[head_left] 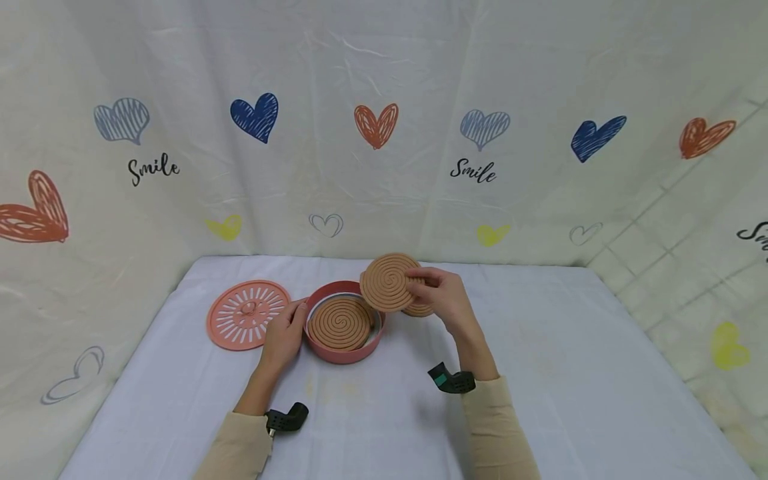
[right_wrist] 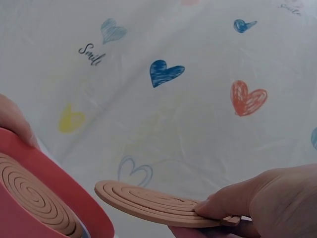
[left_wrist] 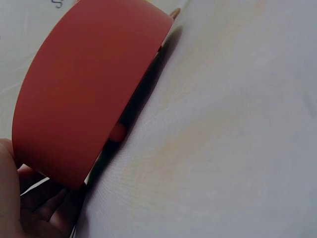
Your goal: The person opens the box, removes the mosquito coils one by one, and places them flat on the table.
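My left hand [head_left: 283,338] grips the wall of a round red mosquito-coil holder [head_left: 343,357] on its left side, thumb at the rim and fingers lower down. Inside the holder lies a brown mosquito coil [head_left: 340,323], its spiral facing up. Up at the holder's right rim, my right hand [head_left: 443,293] pinches another brown mosquito coil [right_wrist: 148,203] by its right edge, thumb on top and fingers beneath. In the head view this coil overlaps the rim. Partly hidden behind it and the right hand is a further brown coil [head_left: 418,311].
A slotted coral-red lid [head_left: 248,308] with a small central knob lies on the white-covered table [head_left: 564,373], left of the holder. Behind the table hangs a pale curtain [head_left: 324,173] printed with hearts. Both wrists carry black camera straps.
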A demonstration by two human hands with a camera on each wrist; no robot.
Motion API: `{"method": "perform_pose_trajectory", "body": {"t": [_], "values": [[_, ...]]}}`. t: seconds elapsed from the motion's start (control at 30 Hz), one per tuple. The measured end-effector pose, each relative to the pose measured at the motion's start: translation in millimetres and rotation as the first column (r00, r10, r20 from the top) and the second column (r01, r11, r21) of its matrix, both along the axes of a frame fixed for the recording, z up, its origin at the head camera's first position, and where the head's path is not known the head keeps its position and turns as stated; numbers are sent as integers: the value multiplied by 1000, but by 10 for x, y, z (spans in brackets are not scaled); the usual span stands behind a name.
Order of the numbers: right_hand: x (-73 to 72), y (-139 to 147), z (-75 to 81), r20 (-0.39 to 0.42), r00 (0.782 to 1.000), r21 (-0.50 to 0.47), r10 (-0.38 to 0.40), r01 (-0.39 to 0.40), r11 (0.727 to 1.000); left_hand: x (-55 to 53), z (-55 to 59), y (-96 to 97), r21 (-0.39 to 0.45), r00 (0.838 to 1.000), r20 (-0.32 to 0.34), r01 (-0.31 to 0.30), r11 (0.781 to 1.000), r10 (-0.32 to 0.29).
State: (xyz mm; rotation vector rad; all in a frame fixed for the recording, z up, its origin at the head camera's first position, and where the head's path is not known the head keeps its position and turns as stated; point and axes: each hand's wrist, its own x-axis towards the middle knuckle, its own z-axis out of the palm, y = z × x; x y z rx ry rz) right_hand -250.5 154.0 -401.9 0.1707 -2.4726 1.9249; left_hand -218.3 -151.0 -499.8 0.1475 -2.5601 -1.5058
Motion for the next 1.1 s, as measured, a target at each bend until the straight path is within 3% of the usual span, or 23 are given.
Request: {"method": "perform_pose_trajectory", "body": {"t": [0.5, 1.1], "values": [[-19, 261, 43, 13, 998, -41, -60, 60, 997, -13, -5, 4, 2, 1000, 2, -5, 1000, 5], [-102, 504, -52, 45, 986, -42, -159, 161, 986, -2, 10, 10, 0, 1000, 7, -1, 1000, 1]]}}
